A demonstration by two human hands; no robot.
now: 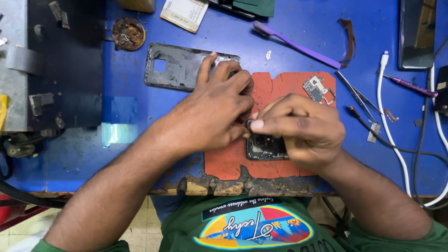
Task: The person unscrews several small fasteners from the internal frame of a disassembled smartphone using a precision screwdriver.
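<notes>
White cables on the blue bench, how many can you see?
2. One white cable with a plug end runs down the right side of the blue bench; another white cable lies by the right edge. More may be hidden out of frame.

Both forearms came in from the bottom of the view, the left from about 7 o'clock and the right from about 4 o'clock, meeting near the centre. The left hand [212,112] lay palm down, its index finger stretched toward 12 o'clock and the other fingers curled under. The right hand [301,128] sat just beside it at 3 o'clock, knuckles up, fingers bent in a tight grip, thumb pointing toward 9 o'clock and touching the left fingertips.
</notes>
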